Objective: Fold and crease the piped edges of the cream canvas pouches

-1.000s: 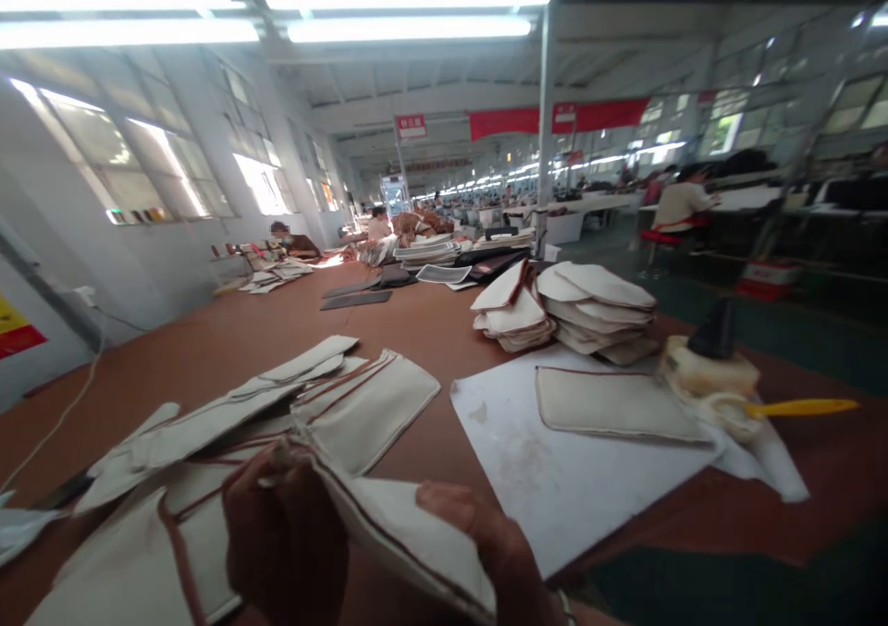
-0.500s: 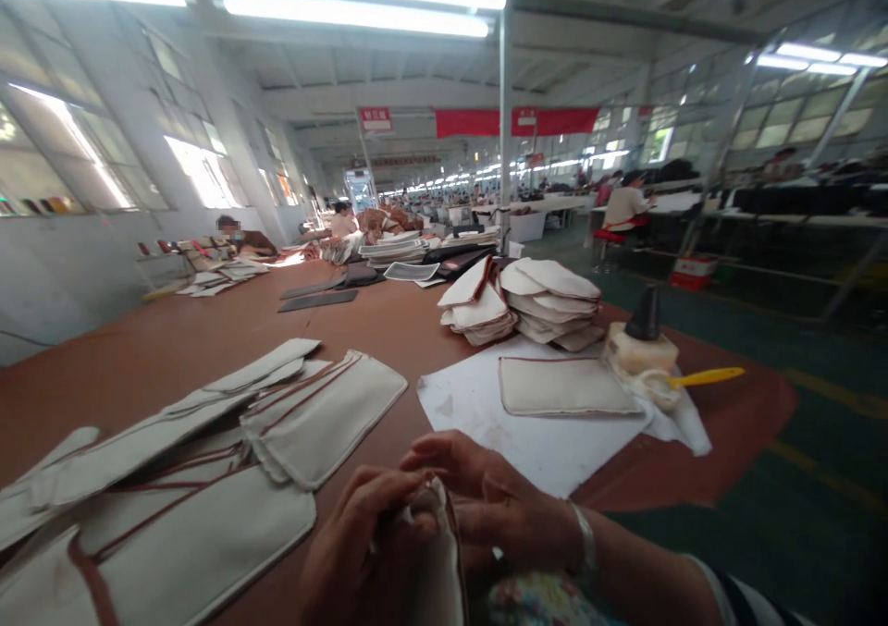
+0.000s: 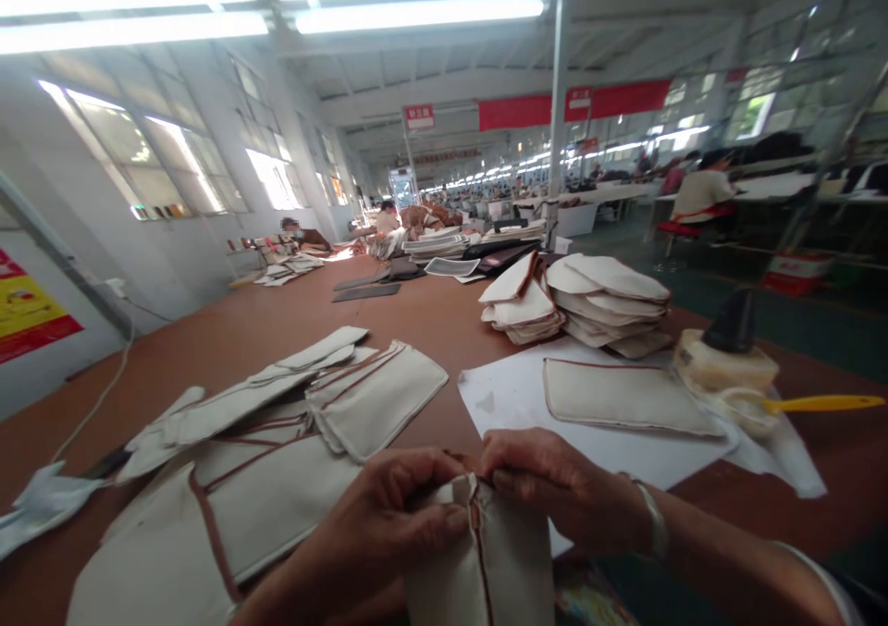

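Both hands are at the top end of an off-white fabric panel (image 3: 517, 561) with a brown-edged seam down its middle. My left hand (image 3: 399, 506) pinches the panel's left side between thumb and fingers. Close beside it, my right hand (image 3: 565, 492) is closed on the upper right edge. The panel's lower end runs out of view. Just beyond my hands, a flat off-white piece with brown edging (image 3: 624, 397) lies on a white sheet (image 3: 499, 395). More loose fabric pieces (image 3: 270, 497) overlap to the left of my hands.
Two stacks of cream pieces (image 3: 603, 298) stand beyond the sheet. On the right are a glue-like tub (image 3: 725, 362) with a black cone on top and a small dish with a yellow-handled brush (image 3: 819, 404). A white cord (image 3: 115, 376) hangs at left. Several people sit farther off.
My view has turned left. The panel, earlier held edge-on with my right fingers spread, now faces me with its seam upright, and both hands pinch its top.
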Demonstrator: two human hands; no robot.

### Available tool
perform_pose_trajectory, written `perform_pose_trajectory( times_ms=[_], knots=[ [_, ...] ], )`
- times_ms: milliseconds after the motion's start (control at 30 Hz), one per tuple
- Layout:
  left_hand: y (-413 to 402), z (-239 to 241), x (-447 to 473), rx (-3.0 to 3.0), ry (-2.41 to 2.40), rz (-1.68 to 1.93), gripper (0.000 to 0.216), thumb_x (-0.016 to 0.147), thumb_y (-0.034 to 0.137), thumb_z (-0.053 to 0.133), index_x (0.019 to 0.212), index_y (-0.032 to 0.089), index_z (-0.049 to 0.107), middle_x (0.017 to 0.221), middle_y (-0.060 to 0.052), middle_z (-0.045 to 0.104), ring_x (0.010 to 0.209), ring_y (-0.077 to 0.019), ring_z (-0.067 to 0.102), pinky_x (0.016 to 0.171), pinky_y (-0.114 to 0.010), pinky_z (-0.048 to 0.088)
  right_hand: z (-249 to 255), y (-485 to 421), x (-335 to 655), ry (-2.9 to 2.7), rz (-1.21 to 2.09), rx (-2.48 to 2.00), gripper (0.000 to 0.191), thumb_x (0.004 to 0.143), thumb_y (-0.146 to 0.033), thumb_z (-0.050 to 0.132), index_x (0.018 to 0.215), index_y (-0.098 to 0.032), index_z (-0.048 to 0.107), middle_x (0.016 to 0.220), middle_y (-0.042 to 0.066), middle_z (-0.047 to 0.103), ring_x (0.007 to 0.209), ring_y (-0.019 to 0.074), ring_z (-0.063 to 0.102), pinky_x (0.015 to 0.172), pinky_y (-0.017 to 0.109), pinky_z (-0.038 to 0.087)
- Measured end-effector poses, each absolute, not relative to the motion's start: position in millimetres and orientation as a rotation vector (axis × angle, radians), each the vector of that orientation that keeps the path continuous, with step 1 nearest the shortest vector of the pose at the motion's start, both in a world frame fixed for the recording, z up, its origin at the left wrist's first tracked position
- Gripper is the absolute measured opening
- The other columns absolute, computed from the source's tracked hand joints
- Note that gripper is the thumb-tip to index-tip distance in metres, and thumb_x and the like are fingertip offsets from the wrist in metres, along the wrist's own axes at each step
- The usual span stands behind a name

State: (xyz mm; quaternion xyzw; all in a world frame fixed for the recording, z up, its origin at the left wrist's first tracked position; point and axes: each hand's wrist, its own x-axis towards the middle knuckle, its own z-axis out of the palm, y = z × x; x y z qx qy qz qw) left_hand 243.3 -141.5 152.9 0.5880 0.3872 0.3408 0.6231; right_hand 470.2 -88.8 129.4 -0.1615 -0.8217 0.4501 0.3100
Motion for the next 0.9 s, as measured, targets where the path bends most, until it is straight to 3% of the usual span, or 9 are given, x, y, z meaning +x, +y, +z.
perform_pose_trajectory(
  times_ms=[100, 200, 300, 400, 567, 700, 800, 900],
  knots=[
    [-141.4, 153.6, 248.0, 1.249, 0.790, 0.779, 0.026, 0.073, 0.032, 0.080, 0.089, 0.012, 0.074, 0.078, -0.003, 0.066, 0.069, -0.0125, 0.057, 0.062, -0.018, 0.044, 134.0, -89.7, 471.7, -2.216, 1.149, -0.431, 0.029, 0.102, -0.031, 0.041, 0.086, -0.014, 0.058, 0.080, 0.000, 0.052, 0.071, 0.0104, 0.046, 0.065, 0.022, 0.038],
    [-145.0, 156.5, 252.4, 1.169, 0.795, 0.826, 0.024, 0.079, 0.033, 0.073, 0.088, 0.011, 0.077, 0.080, -0.007, 0.070, 0.073, -0.0160, 0.062, 0.068, -0.022, 0.047, 140.3, -94.1, 474.5, -2.201, 1.193, -0.396, 0.029, 0.102, -0.033, 0.041, 0.092, -0.014, 0.059, 0.083, 0.002, 0.055, 0.073, 0.0115, 0.048, 0.066, 0.022, 0.040],
    [-150.1, 164.6, 256.9, 1.130, 0.803, 0.803, 0.018, 0.080, 0.031, 0.074, 0.082, 0.013, 0.075, 0.075, -0.004, 0.068, 0.068, -0.0154, 0.062, 0.065, -0.023, 0.048, 147.5, -103.0, 477.5, -2.172, 1.287, -0.399, 0.022, 0.094, -0.035, 0.055, 0.097, -0.014, 0.059, 0.087, 0.003, 0.056, 0.076, 0.0133, 0.050, 0.067, 0.023, 0.042],
    [-153.7, 173.9, 260.0, 1.215, 0.821, 0.788, 0.020, 0.079, 0.031, 0.076, 0.075, 0.012, 0.071, 0.070, -0.001, 0.062, 0.062, -0.0111, 0.056, 0.059, -0.019, 0.044, 151.8, -112.6, 477.2, -2.145, 1.327, -0.465, 0.021, 0.091, -0.036, 0.060, 0.094, -0.016, 0.056, 0.080, 0.001, 0.054, 0.068, 0.0114, 0.046, 0.058, 0.021, 0.039],
    [-155.9, 180.4, 258.4, 1.374, 0.937, 0.748, 0.027, 0.086, 0.038, 0.068, 0.080, 0.012, 0.067, 0.070, 0.001, 0.057, 0.060, -0.0075, 0.045, 0.051, -0.015, 0.034, 159.9, -122.5, 474.6, -2.254, 0.941, -0.586, 0.014, 0.097, -0.026, 0.049, 0.086, -0.018, 0.054, 0.076, 0.001, 0.059, 0.064, 0.0115, 0.051, 0.056, 0.020, 0.038],
    [-156.9, 181.6, 257.9, 1.408, 1.021, 0.718, 0.025, 0.081, 0.036, 0.072, 0.078, 0.012, 0.067, 0.066, 0.002, 0.053, 0.058, -0.0076, 0.041, 0.050, -0.016, 0.030, 166.9, -127.8, 475.6, -2.367, 0.563, -0.539, 0.009, 0.093, -0.017, 0.047, 0.091, -0.020, 0.055, 0.081, 0.005, 0.065, 0.069, 0.0156, 0.057, 0.059, 0.024, 0.040],
    [-157.3, 182.4, 260.2, 1.411, 1.096, 0.710, 0.024, 0.077, 0.036, 0.070, 0.076, 0.011, 0.068, 0.063, 0.002, 0.053, 0.055, -0.0079, 0.040, 0.049, -0.018, 0.028, 169.8, -130.9, 475.0, -2.382, 0.523, -0.583, 0.010, 0.091, -0.015, 0.046, 0.091, -0.021, 0.054, 0.079, 0.006, 0.065, 0.068, 0.0171, 0.056, 0.058, 0.026, 0.040],
    [-157.8, 182.1, 263.9, 1.341, 1.159, 0.717, 0.025, 0.073, 0.036, 0.068, 0.075, 0.012, 0.068, 0.059, 0.001, 0.053, 0.051, -0.0084, 0.039, 0.048, -0.020, 0.026, 171.6, -131.9, 473.0, -2.367, 0.687, -0.628, 0.011, 0.088, -0.012, 0.044, 0.088, -0.020, 0.052, 0.074, 0.003, 0.062, 0.063, 0.0150, 0.053, 0.055, 0.024, 0.038]
  ],
)
